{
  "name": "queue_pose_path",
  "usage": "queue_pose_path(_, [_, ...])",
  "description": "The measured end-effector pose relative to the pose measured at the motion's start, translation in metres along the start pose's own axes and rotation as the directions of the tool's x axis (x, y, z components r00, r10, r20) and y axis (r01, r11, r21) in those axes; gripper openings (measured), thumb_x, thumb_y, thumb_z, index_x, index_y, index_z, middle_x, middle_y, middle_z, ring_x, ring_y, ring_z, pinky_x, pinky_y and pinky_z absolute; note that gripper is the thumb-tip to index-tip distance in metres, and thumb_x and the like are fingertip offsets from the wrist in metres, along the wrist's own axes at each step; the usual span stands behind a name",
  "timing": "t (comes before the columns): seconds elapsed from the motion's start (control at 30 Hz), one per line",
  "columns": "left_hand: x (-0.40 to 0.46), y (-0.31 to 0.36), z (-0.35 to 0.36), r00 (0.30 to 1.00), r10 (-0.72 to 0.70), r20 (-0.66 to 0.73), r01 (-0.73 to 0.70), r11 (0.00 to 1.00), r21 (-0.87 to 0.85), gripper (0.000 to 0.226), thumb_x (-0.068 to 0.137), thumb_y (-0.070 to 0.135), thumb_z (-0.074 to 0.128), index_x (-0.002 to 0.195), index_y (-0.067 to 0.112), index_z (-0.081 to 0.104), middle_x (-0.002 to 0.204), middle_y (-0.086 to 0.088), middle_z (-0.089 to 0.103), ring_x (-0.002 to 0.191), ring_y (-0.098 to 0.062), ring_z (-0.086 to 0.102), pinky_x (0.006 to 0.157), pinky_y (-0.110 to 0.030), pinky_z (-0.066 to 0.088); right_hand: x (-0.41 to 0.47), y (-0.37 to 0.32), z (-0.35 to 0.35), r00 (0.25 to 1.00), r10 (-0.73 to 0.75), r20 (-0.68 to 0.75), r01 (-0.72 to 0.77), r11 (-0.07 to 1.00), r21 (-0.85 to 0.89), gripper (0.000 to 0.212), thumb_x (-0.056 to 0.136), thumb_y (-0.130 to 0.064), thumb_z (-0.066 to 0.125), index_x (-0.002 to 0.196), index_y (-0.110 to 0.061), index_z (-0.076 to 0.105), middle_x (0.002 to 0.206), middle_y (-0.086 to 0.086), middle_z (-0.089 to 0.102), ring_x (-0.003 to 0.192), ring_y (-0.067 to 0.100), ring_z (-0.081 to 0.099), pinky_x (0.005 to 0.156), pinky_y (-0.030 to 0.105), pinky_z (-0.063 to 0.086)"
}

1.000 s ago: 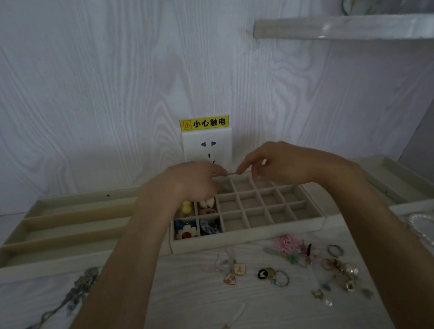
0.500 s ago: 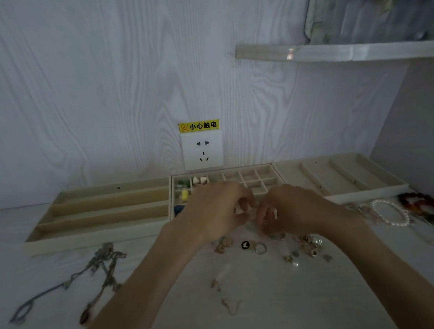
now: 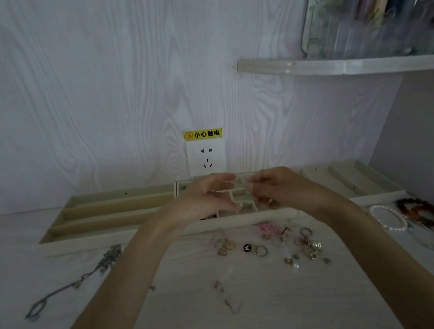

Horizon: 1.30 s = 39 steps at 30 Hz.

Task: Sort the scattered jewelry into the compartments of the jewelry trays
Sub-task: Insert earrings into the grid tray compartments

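Carefully, the right hand (image 3: pixel 275 190) pinched a small pale green charm (image 3: pixel 247 198) above the grid tray (image 3: pixel 243 218), left hand (image 3: pixel 209 200) loosely open beside it; lowering it straight into one free cell seemed best.

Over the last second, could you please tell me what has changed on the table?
Both hands dipped to the loose jewelry, then rose back over the grid tray. The right hand now pinches a small pale piece; the left hand is open beside it. Trays and scattered pieces stayed put.
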<state>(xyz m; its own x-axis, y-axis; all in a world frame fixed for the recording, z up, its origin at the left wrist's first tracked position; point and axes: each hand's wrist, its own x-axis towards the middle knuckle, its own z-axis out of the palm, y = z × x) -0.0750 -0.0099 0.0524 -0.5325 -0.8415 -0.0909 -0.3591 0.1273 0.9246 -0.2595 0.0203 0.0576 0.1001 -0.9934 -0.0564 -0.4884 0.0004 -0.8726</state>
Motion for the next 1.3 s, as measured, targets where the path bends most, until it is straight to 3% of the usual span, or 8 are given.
queue_pose_path(0.1, [0.001, 0.0, -0.008, 0.999, -0.03, -0.019, 0.03, 0.999, -0.018, 0.048, 0.082, 0.013, 0.07, 0.126, 0.026, 0.055, 0.12, 0.007, 0.061, 0.108, -0.007, 0.058, 0.084, -0.019, 0.047, 0.011, -0.016, 0.006, 1.0, 0.013, -0.005, -0.012, 0.994, 0.111, 0.011, 0.096, -0.021, 0.051, 0.093, -0.015, 0.061, 0.072, -0.002, 0.063, 0.057, 0.007, 0.056, 0.061, 0.019, 0.046])
queue_pose_path(0.27, [0.017, -0.004, -0.018, 0.989, -0.035, -0.144, 0.038, 0.999, 0.012, 0.013, 0.085, 0.03, 0.066, 0.097, 0.033, 0.068, 0.094, 0.013, 0.069, 0.085, 0.005, 0.061, 0.072, -0.017, 0.047, 0.043, -0.03, 0.017, 0.998, 0.041, -0.046, -0.032, 0.982, 0.186, 0.008, 0.094, -0.015, 0.05, 0.098, -0.008, 0.051, 0.069, 0.006, 0.062, 0.053, 0.013, 0.051, 0.06, 0.027, 0.043])
queue_pose_path(0.47, [0.046, -0.021, -0.036, 0.966, 0.022, -0.259, -0.007, 0.998, 0.058, 0.02, 0.09, 0.029, 0.061, 0.101, 0.018, 0.073, 0.098, 0.0, 0.073, 0.083, -0.008, 0.066, 0.084, -0.026, 0.051, 0.082, -0.022, 0.024, 0.987, 0.004, -0.163, -0.009, 1.0, -0.025, 0.011, 0.089, -0.019, 0.061, 0.092, -0.011, 0.055, 0.064, 0.002, 0.063, 0.042, 0.006, 0.053, 0.042, 0.016, 0.037])
queue_pose_path(0.63, [0.071, -0.035, -0.037, 0.898, 0.17, -0.406, 0.051, 0.875, 0.481, 0.019, 0.088, 0.036, 0.062, 0.103, 0.028, 0.072, 0.102, 0.009, 0.071, 0.09, -0.009, 0.065, 0.085, -0.032, 0.052, 0.102, 0.001, 0.026, 0.966, -0.046, -0.254, -0.017, 0.971, -0.238, 0.012, 0.081, -0.024, 0.068, 0.084, -0.015, 0.061, 0.076, 0.0, 0.068, 0.066, 0.011, 0.064, 0.064, 0.024, 0.05])
queue_pose_path(0.87, [0.084, -0.041, -0.029, 0.87, 0.245, -0.428, 0.123, 0.733, 0.67, 0.018, 0.087, 0.034, 0.064, 0.104, 0.034, 0.07, 0.104, 0.009, 0.071, 0.095, -0.014, 0.065, 0.08, -0.028, 0.05, 0.11, 0.019, 0.035, 0.978, -0.045, -0.205, -0.058, 0.881, -0.47, 0.015, 0.077, -0.033, 0.07, 0.081, -0.018, 0.07, 0.086, -0.001, 0.068, 0.084, 0.018, 0.064, 0.077, 0.034, 0.053])
queue_pose_path(1.03, [0.087, -0.04, -0.03, 0.876, 0.257, -0.407, 0.11, 0.715, 0.69, 0.018, 0.088, 0.029, 0.063, 0.104, 0.033, 0.07, 0.104, 0.009, 0.07, 0.096, -0.012, 0.064, 0.079, -0.027, 0.047, 0.111, 0.016, 0.028, 0.993, 0.0, -0.116, -0.062, 0.842, -0.536, 0.028, 0.081, -0.036, 0.068, 0.055, -0.03, 0.06, 0.06, -0.005, 0.055, 0.068, 0.015, 0.057, 0.059, 0.027, 0.042])
queue_pose_path(1.17, [0.089, -0.037, -0.03, 0.893, 0.265, -0.363, 0.094, 0.681, 0.727, 0.019, 0.087, 0.026, 0.064, 0.104, 0.031, 0.07, 0.104, 0.009, 0.07, 0.096, -0.012, 0.064, 0.078, -0.028, 0.048, 0.115, 0.019, 0.021, 0.998, -0.011, -0.062, -0.023, 0.847, -0.531, 0.015, 0.082, -0.027, 0.069, 0.094, -0.021, 0.075, 0.085, -0.005, 0.066, 0.082, 0.014, 0.061, 0.072, 0.028, 0.051])
queue_pose_path(1.3, [0.095, -0.037, -0.025, 0.914, 0.24, -0.327, 0.096, 0.656, 0.749, 0.021, 0.085, 0.024, 0.065, 0.104, 0.033, 0.069, 0.106, 0.007, 0.069, 0.096, -0.014, 0.063, 0.078, -0.028, 0.047, 0.113, 0.021, 0.011, 0.997, -0.052, -0.064, 0.015, 0.879, -0.477, 0.017, 0.083, -0.016, 0.065, 0.097, -0.022, 0.074, 0.082, -0.009, 0.059, 0.082, 0.009, 0.058, 0.074, 0.022, 0.044])
